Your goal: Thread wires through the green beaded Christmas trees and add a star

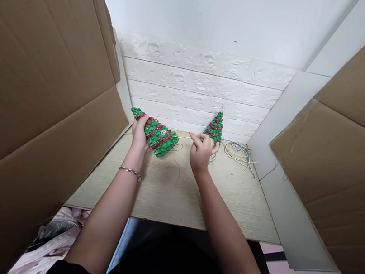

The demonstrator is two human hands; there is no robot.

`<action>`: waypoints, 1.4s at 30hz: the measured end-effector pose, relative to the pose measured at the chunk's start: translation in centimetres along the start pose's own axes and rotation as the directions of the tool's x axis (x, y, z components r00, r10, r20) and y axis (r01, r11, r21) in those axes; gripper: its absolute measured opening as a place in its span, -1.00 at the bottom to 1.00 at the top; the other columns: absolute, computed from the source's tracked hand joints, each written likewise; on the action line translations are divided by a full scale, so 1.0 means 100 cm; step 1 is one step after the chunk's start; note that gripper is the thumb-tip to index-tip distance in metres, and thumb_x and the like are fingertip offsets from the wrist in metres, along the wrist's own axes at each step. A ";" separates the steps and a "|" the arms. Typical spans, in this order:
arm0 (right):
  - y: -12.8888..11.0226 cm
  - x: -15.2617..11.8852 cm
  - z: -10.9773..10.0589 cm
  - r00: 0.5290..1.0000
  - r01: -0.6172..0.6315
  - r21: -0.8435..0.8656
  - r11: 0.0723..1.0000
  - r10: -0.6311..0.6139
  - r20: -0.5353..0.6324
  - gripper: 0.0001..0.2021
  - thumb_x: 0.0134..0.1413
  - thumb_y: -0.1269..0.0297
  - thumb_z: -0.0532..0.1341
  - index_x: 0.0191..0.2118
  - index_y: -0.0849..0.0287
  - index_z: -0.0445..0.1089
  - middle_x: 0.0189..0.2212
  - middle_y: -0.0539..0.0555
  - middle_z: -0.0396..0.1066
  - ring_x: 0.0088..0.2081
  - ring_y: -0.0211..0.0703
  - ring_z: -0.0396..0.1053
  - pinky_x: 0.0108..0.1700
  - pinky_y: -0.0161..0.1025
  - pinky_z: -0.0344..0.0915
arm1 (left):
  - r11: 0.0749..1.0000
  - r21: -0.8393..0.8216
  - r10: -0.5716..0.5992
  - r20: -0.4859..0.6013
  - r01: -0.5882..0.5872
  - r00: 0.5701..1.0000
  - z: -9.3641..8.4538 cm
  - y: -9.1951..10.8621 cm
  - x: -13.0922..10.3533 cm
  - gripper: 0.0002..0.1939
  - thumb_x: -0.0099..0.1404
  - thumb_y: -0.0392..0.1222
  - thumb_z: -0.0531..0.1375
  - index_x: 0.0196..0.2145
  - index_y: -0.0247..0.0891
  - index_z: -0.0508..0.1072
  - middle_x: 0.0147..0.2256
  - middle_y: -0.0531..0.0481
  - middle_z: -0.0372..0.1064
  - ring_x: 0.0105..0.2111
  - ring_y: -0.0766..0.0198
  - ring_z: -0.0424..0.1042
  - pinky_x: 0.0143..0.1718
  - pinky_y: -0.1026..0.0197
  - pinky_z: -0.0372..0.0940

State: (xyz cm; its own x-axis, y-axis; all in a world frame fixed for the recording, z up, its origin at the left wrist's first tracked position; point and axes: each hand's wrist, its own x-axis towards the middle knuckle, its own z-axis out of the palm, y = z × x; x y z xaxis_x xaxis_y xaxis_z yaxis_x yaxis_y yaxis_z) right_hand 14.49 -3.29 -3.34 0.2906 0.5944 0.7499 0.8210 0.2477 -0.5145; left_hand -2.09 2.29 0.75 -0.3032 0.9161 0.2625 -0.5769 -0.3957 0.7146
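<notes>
A green beaded tree [164, 140] with red garlands and small ornaments lies tilted in my left hand [140, 133], its tip pointing up and left and its wide base to the right. A thin yellow wire [183, 137] runs from the tree's lower part to my right hand [201, 152], whose fingertips are pinched on it. Behind my right hand, a second green beaded tree [215, 128] with red garlands stands upright near the back wall; my fingers hide part of its base.
Coiled yellow and dark wires [239, 154] lie on the wooden table [173, 199] at the back right. Tall cardboard panels [42, 65] rise on the left and right [345, 147]. A white brick-patterned wall [191, 81] closes the back.
</notes>
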 end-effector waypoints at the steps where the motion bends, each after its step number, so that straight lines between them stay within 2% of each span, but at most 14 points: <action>1: 0.001 0.000 -0.001 1.000 0.013 -0.026 1.000 -0.013 -0.008 -0.61 0.14 0.50 0.00 -0.16 -0.12 0.46 -0.24 0.02 0.30 -0.13 -0.20 0.17 0.13 0.06 -0.22 | 1.000 0.013 0.023 0.005 -0.023 1.000 0.000 -0.001 -0.001 -0.69 -0.10 -0.12 0.26 -0.46 -0.27 0.22 -0.56 0.09 0.27 -0.59 0.35 0.30 -0.51 0.26 0.27; 5: 0.002 0.000 -0.002 0.993 0.116 -0.072 0.991 -0.117 -0.004 -0.62 0.13 0.50 0.03 -0.19 -0.14 0.48 -0.21 0.04 0.30 -0.12 -0.16 0.16 0.12 0.05 -0.18 | 0.998 0.028 0.053 0.025 -0.053 0.998 0.004 -0.002 -0.006 -0.67 -0.10 -0.14 0.28 -0.41 -0.27 0.23 -0.52 0.07 0.31 -0.56 0.33 0.32 -0.52 0.25 0.27; 10: -0.001 -0.003 0.004 0.944 0.298 -0.003 0.955 -0.294 0.152 -0.62 0.13 0.50 -0.01 -0.12 0.00 0.47 -0.16 0.14 0.31 -0.14 -0.13 0.17 -0.01 -0.15 0.08 | 0.999 0.029 0.032 0.099 -0.035 0.995 0.010 -0.002 -0.013 -0.66 -0.10 -0.15 0.29 -0.40 -0.27 0.24 -0.51 0.05 0.31 -0.54 0.31 0.35 -0.51 0.24 0.28; 14: -0.005 -0.006 0.005 0.912 0.361 0.051 0.931 -0.364 0.190 -0.55 0.05 0.54 -0.04 0.01 0.12 0.38 0.02 0.17 0.22 0.02 -0.08 0.12 0.07 -0.14 0.07 | 0.999 0.025 0.042 0.093 -0.045 0.995 0.011 -0.002 -0.013 -0.65 -0.12 -0.16 0.30 -0.40 -0.27 0.25 -0.52 0.06 0.31 -0.54 0.31 0.35 -0.52 0.26 0.27; 16: -0.007 -0.006 0.003 0.946 0.301 0.057 0.952 -0.305 0.109 -0.51 0.02 0.52 -0.05 0.08 0.14 0.30 0.13 0.17 0.09 0.13 -0.04 0.02 0.14 -0.06 0.00 | 0.999 0.021 0.047 0.083 -0.049 0.995 0.009 -0.002 -0.011 -0.66 -0.11 -0.15 0.29 -0.40 -0.26 0.25 -0.51 0.06 0.31 -0.53 0.31 0.35 -0.51 0.26 0.27; 19: -0.005 0.000 0.000 0.991 0.125 0.119 0.985 -0.118 -0.065 -0.51 0.04 0.45 -0.07 0.13 0.19 0.19 0.21 0.20 -0.06 0.21 -0.01 -0.11 0.18 0.06 -0.10 | 0.998 0.023 0.059 0.038 -0.060 0.998 0.005 -0.001 -0.007 -0.69 -0.08 -0.14 0.27 -0.41 -0.27 0.25 -0.52 0.06 0.32 -0.54 0.34 0.33 -0.50 0.27 0.27; 22: -0.001 0.007 -0.002 0.989 0.000 0.261 0.965 0.038 -0.141 -0.59 0.08 0.29 -0.03 0.06 0.21 0.22 0.14 0.24 0.08 0.18 -0.02 -0.01 0.17 0.05 -0.09 | 0.998 0.018 0.068 -0.004 -0.068 0.998 0.002 0.000 -0.003 -0.70 -0.08 -0.12 0.26 -0.43 -0.28 0.24 -0.53 0.07 0.30 -0.56 0.36 0.32 -0.49 0.27 0.28; 24: 0.003 0.011 -0.002 0.988 -0.085 0.388 0.918 0.127 -0.084 -0.65 0.07 0.16 0.03 -0.09 0.23 0.31 -0.05 0.23 0.28 0.02 -0.05 0.18 0.10 -0.03 0.05 | 0.998 0.015 0.065 -0.012 -0.065 0.998 0.002 0.001 -0.002 -0.69 -0.09 -0.13 0.26 -0.43 -0.27 0.24 -0.53 0.07 0.30 -0.56 0.36 0.31 -0.50 0.26 0.28; 26: 0.004 0.013 -0.001 0.977 -0.196 0.511 0.837 0.214 0.023 -0.66 0.02 0.07 0.07 -0.24 0.25 0.35 -0.26 0.16 0.36 -0.21 -0.14 0.28 -0.07 -0.14 0.20 | 0.998 0.013 0.063 -0.010 -0.063 0.998 0.003 0.002 -0.003 -0.69 -0.10 -0.14 0.26 -0.43 -0.27 0.23 -0.53 0.08 0.29 -0.57 0.36 0.31 -0.51 0.27 0.27; 28: 0.004 0.014 0.000 0.957 -0.276 0.596 0.754 0.272 0.100 -0.67 -0.02 0.04 0.10 -0.33 0.25 0.35 -0.39 0.10 0.36 -0.36 -0.22 0.26 -0.22 -0.24 0.24 | 0.998 0.010 0.061 -0.003 -0.061 0.998 0.004 0.002 -0.005 -0.69 -0.10 -0.16 0.26 -0.42 -0.27 0.23 -0.53 0.08 0.29 -0.57 0.37 0.31 -0.51 0.28 0.26; 31: 0.000 0.014 -0.002 0.947 -0.295 0.667 0.684 0.301 0.109 -0.69 -0.05 0.07 0.12 -0.36 0.25 0.35 -0.45 0.05 0.35 -0.40 -0.27 0.25 -0.30 -0.31 0.22 | 0.999 0.013 0.048 0.008 -0.048 0.999 0.005 0.003 -0.007 -0.68 -0.10 -0.16 0.27 -0.41 -0.26 0.23 -0.52 0.08 0.29 -0.56 0.35 0.32 -0.52 0.27 0.27; 34: -0.002 0.014 -0.002 0.946 -0.306 0.706 0.638 0.290 0.148 -0.70 -0.10 0.08 0.15 -0.39 0.25 0.37 -0.47 0.05 0.35 -0.43 -0.28 0.23 -0.36 -0.32 0.20 | 0.999 0.013 0.038 0.028 -0.038 0.999 0.005 0.001 -0.007 -0.68 -0.10 -0.15 0.27 -0.41 -0.27 0.24 -0.51 0.05 0.31 -0.55 0.33 0.33 -0.52 0.25 0.28; 37: -0.005 0.012 0.001 0.931 -0.364 0.714 0.598 0.243 0.271 -0.71 -0.18 0.09 0.20 -0.43 0.26 0.40 -0.51 0.05 0.36 -0.48 -0.28 0.21 -0.41 -0.32 0.17 | 0.999 0.008 0.035 0.055 -0.035 0.998 0.005 0.000 -0.008 -0.69 -0.08 -0.15 0.27 -0.41 -0.27 0.25 -0.50 0.04 0.32 -0.53 0.31 0.34 -0.52 0.24 0.29; 42: -0.011 0.003 0.008 0.916 -0.373 0.696 0.614 0.125 0.381 -0.72 -0.20 0.10 0.23 -0.44 0.25 0.46 -0.48 0.07 0.40 -0.51 -0.30 0.18 -0.42 -0.30 0.17 | 0.999 0.022 0.026 0.076 -0.027 0.997 0.007 0.000 -0.010 -0.69 -0.08 -0.16 0.28 -0.41 -0.26 0.24 -0.50 0.05 0.32 -0.53 0.31 0.35 -0.52 0.24 0.29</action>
State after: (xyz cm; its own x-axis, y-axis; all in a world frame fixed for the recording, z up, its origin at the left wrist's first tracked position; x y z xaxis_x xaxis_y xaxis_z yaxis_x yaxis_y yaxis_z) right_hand 13.31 -2.76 -2.91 0.1821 0.8668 0.4643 0.0535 0.4628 -0.8849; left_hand -1.24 1.38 0.96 -0.2592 0.9079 0.3295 -0.5516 -0.4192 0.7211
